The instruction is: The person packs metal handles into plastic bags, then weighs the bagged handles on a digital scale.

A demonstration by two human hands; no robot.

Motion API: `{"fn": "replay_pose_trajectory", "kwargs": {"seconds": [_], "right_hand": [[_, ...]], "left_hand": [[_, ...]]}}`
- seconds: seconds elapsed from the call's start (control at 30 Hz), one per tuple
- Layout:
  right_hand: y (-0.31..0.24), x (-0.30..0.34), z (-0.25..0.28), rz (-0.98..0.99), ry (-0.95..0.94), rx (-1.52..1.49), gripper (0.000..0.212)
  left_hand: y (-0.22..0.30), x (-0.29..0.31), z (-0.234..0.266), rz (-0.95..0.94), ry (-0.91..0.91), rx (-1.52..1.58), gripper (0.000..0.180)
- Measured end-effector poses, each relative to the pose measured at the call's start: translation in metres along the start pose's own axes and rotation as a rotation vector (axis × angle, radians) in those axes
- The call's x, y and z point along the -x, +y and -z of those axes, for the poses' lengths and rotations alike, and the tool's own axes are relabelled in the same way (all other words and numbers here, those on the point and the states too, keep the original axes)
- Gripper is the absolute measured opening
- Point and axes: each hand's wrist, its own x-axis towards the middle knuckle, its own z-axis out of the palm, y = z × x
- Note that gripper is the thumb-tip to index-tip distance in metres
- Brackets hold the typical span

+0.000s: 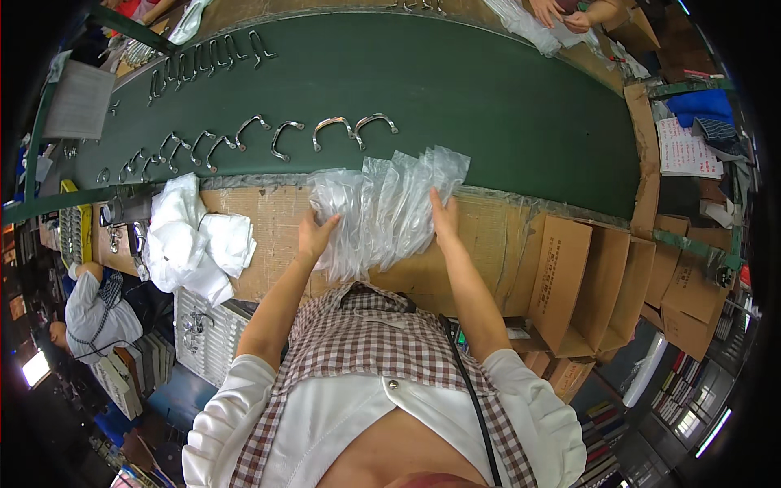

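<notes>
A spread of clear plastic bags lies across the wooden near edge of the bench, its far end over the green surface. At its left side my left hand grips the bags, thumb on top. My right hand holds their right side, fingers pointing away from me. Just beyond the bags, several curved chrome handles lie in a row on the green conveyor belt.
White cloths or soft wrapping are heaped left of my left arm. Open cardboard boxes stand at the right. More bent chrome pieces lie at the far left. A co-worker's hands handle plastic across the belt; another person is at left.
</notes>
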Motion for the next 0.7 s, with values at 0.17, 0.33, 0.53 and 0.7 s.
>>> {"fn": "replay_pose_trajectory", "kwargs": {"seconds": [0.17,0.33,0.53,0.7], "right_hand": [[-0.023,0.015,-0.021,-0.239,-0.357,-0.217,0.05],[-0.02,0.044,-0.042,-0.382,-0.494,-0.485,0.042],[-0.059,0.052,-0.045,-0.384,-0.401,-0.6,0.042],[-0.163,-0.058,-0.079,-0.118,-0.521,-0.644,0.04]], "left_hand": [[0.027,-0.014,-0.038,-0.049,-0.212,0.226,0.058],[0.03,-0.014,-0.054,-0.08,-0.353,0.538,0.044],[0.081,-0.02,-0.035,-0.057,-0.318,0.607,0.037],[0.181,-0.13,0.024,-0.284,-0.361,0.646,0.048]]}}
